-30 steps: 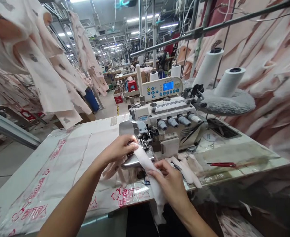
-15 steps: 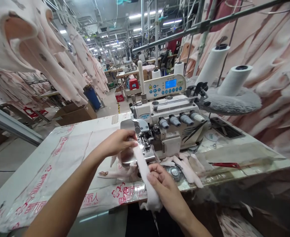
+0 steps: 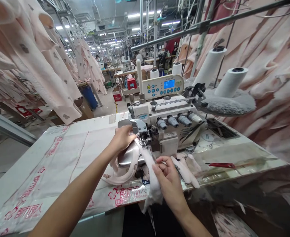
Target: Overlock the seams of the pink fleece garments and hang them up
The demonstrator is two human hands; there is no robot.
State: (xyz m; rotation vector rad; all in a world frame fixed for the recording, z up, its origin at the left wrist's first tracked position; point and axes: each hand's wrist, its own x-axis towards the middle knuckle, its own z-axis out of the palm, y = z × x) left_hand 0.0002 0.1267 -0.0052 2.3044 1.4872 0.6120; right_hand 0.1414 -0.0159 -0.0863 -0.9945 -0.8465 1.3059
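Note:
A white overlock sewing machine [image 3: 164, 123] stands on the table [image 3: 61, 154]. A narrow white fleece strip [image 3: 151, 174] runs from under its presser foot down over the table's front edge. My left hand [image 3: 122, 138] rests at the machine's left side by the foot, its fingers curled on the strip's far end. My right hand [image 3: 168, 179] pinches the strip in front of the machine, fingers closed on the fabric. A looped part of the strip [image 3: 120, 176] hangs left of the metal bed.
Several sewn white pieces [image 3: 186, 168] lie right of the machine, with red snips [image 3: 220, 165] further right. Thread cones [image 3: 230, 82] stand behind. Pink garments [image 3: 36, 65] hang at left and right. Plastic sheeting with red print [image 3: 31, 204] covers the table.
The strip has fed further through the machine. My left hand moved back toward the machine's left side, my right hand moved up closer to the presser foot, and a loop formed at left.

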